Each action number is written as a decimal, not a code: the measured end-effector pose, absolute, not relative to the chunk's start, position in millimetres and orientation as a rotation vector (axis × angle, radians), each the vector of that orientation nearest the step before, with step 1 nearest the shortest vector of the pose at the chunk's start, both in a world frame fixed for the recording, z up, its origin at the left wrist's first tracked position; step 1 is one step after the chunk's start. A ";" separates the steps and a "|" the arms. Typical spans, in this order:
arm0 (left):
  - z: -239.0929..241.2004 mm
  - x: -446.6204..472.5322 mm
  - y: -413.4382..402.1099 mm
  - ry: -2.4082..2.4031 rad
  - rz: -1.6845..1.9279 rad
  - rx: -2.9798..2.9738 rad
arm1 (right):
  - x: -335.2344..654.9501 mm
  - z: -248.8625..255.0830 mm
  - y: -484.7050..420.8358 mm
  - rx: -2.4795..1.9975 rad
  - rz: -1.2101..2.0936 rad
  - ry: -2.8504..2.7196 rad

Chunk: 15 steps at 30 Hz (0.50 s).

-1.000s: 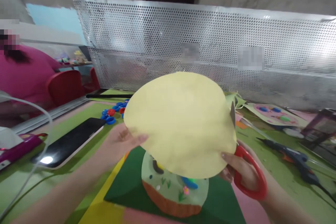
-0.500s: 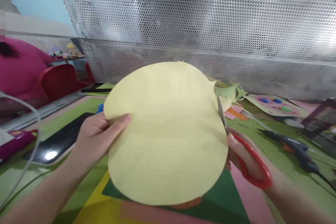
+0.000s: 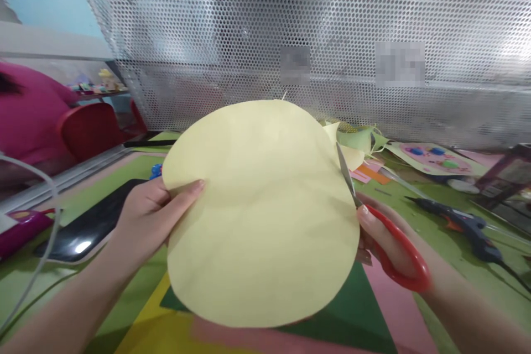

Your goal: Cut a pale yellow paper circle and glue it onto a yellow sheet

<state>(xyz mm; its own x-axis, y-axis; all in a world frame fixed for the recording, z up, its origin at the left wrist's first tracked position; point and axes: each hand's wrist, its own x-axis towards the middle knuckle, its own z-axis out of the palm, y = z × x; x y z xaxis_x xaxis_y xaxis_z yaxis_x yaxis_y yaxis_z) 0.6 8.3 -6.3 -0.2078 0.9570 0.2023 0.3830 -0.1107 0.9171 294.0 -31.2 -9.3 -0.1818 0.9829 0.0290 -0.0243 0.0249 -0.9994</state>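
A large rounded sheet of pale yellow paper (image 3: 265, 215) fills the middle of the view, held up over the table. My left hand (image 3: 160, 204) pinches its left edge, thumb on the near face and fingers behind. With my right hand (image 3: 381, 227) I grip red-handled scissors (image 3: 409, 265). Their blades (image 3: 345, 171) lie at the sheet's right edge, one blade showing in front of the paper. A curled offcut of the same paper (image 3: 350, 156) hangs just beyond the blades. My right fingertips are partly hidden behind the sheet.
Green, yellow and pink sheets lie beneath. At right are a glue gun (image 3: 460, 224) and a decorated paper piece (image 3: 435, 159). A black phone (image 3: 91, 224) and white cable (image 3: 52, 232) lie left. Behind stands a perforated metal panel (image 3: 249, 27); a person in pink (image 3: 33, 110) sits far left.
The scissors have moved slightly up and left along the sheet's right edge. The paper has shifted a little, and faint creases now cross its face. My left hand keeps its pinch.
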 end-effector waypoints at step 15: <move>-4.4 3.0 8.7 1.638 1.220 1.445 | 297.3 -5.3 -29.8 -1.133 1.360 -1.370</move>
